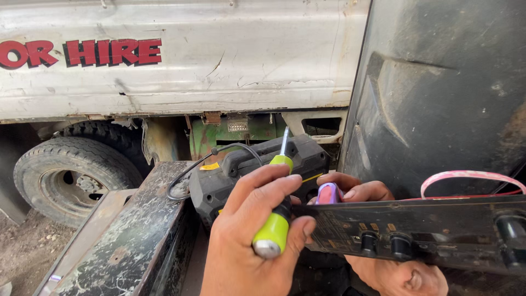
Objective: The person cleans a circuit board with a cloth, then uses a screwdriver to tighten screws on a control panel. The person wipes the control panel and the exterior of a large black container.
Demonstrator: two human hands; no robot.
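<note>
My left hand (246, 246) is closed around a screwdriver (276, 219) with a green and black handle, its metal tip pointing up. My right hand (356, 189) curls its fingers over the top edge of a long black panel (438, 227) with several round knobs, and its palm shows below the panel. A small purple object (329, 193) sits between those fingers at the panel's left end. The two hands are close together, with the screwdriver handle just left of the panel's end.
A black boxy device (230, 175) with a carry handle, a yellow label and a black cable stands behind the hands. At lower left lies a worn, paint-chipped metal slab (137, 230). Behind it are a white vehicle body (219, 55) and its tyre (66, 175). A dark moulded panel (438, 82) and a pink-white strap (471, 175) are on the right.
</note>
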